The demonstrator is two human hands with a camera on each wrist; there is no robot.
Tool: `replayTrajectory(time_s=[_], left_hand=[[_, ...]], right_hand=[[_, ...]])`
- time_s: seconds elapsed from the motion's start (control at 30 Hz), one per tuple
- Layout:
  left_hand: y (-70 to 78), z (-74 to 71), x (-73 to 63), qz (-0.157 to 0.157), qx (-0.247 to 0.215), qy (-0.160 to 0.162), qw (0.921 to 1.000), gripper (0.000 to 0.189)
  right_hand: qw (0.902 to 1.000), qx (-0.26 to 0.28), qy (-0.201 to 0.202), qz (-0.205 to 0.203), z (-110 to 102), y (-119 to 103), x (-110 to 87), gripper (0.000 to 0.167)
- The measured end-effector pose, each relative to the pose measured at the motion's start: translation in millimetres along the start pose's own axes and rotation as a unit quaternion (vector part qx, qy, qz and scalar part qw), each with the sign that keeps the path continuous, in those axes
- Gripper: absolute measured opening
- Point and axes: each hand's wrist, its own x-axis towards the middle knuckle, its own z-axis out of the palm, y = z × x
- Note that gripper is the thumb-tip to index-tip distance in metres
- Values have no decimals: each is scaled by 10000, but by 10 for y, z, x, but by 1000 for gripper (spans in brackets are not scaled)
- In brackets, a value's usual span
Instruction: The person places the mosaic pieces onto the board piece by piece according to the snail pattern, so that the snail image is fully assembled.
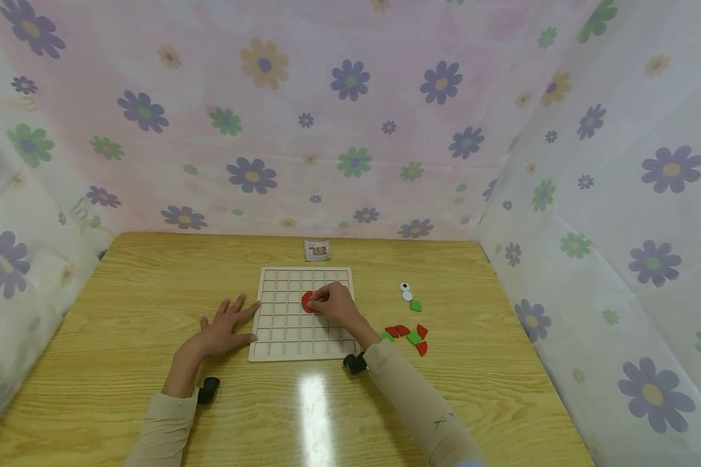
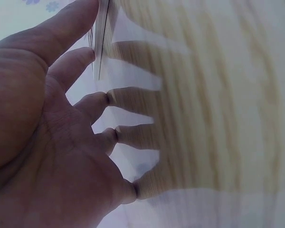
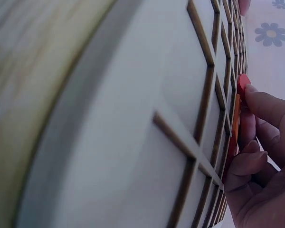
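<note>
A pale wooden grid board (image 1: 261, 347) lies flat on the table, its squares marked off by raised strips. My right hand (image 1: 337, 305) is over the middle of it, thumb and fingers pinching a small red piece (image 3: 242, 88) at the surface. Beside that one, more red and orange (image 3: 234, 124) shows in the right wrist view, partly hidden by the fingers. From the head, the red pieces (image 1: 306, 301) look like a rounded shape. My left hand (image 1: 224, 329) rests at the board's left side with fingers spread, thumb and index finger touching the edge.
Right of the board lie loose flat pieces: several red ones (image 1: 422, 349), green ones (image 1: 416, 305), a white disc (image 1: 407, 296) and an eye disc (image 1: 405, 287). A small picture card (image 1: 317, 250) sits behind the board. Flowered curtains (image 1: 350, 162) enclose the table (image 1: 152, 279).
</note>
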Motion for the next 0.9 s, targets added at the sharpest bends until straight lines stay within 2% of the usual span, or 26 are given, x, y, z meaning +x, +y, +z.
replayTrajectory(time_s=[0.9], left_hand=[[10, -2, -3, 35, 2, 36, 10000, 74]], right_hand=[[9995, 283, 126, 4, 2, 20, 19, 7]])
